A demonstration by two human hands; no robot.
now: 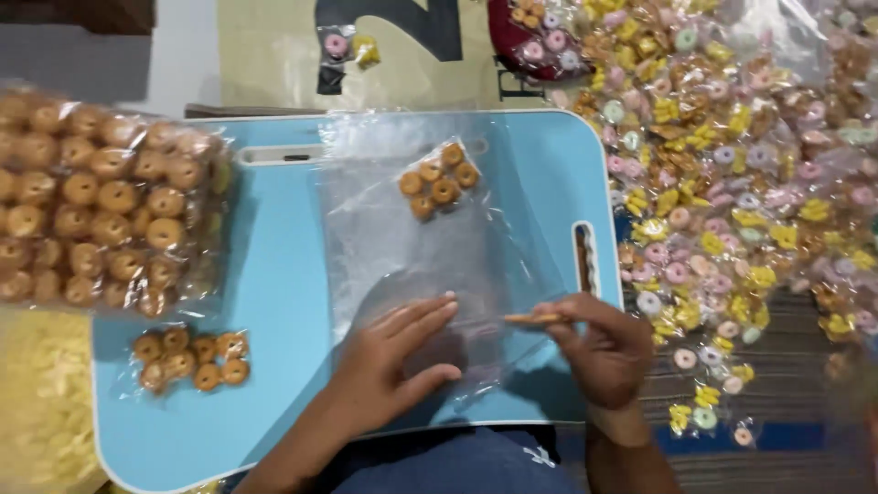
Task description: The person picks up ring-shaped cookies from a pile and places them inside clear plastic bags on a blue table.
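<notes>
My left hand (402,352) lies flat, fingers apart, pressing on a clear plastic bag (412,247) spread over a light blue lap table (274,274). My right hand (599,343) pinches a thin orange stick (532,318) whose tip touches the bag's near right edge. Inside the bag's far end sits a small cluster of round brown biscuits (439,180).
A large bag of brown biscuits (101,206) rests on the table's left side, with a small sealed packet of biscuits (190,359) below it. A big heap of small packets of pink, yellow and green ring sweets (732,174) covers the floor at right. A bag of yellow snacks (41,402) lies lower left.
</notes>
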